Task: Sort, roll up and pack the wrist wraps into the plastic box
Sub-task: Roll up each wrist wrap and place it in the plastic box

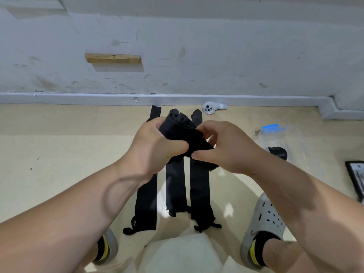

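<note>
A black wrist wrap [182, 133], partly rolled, is held up between both hands above the floor. My left hand [155, 146] grips the roll from the left with fingers curled round it. My right hand [224, 148] pinches its loose end from the right. Three more black wrist wraps lie flat side by side on the floor below: one at the left [146, 203], one in the middle [175, 188], one at the right [200, 194]. The clear plastic box [283, 134] with a blue clip stands at the right, with one rolled wrap [277, 152] inside.
A white controller [211, 108] lies by the wall's base. A black-framed flat object [356, 180] pokes in at the right edge. My feet in grey clogs [264, 227] flank the wraps. A wooden block [113, 58] is fixed to the wall.
</note>
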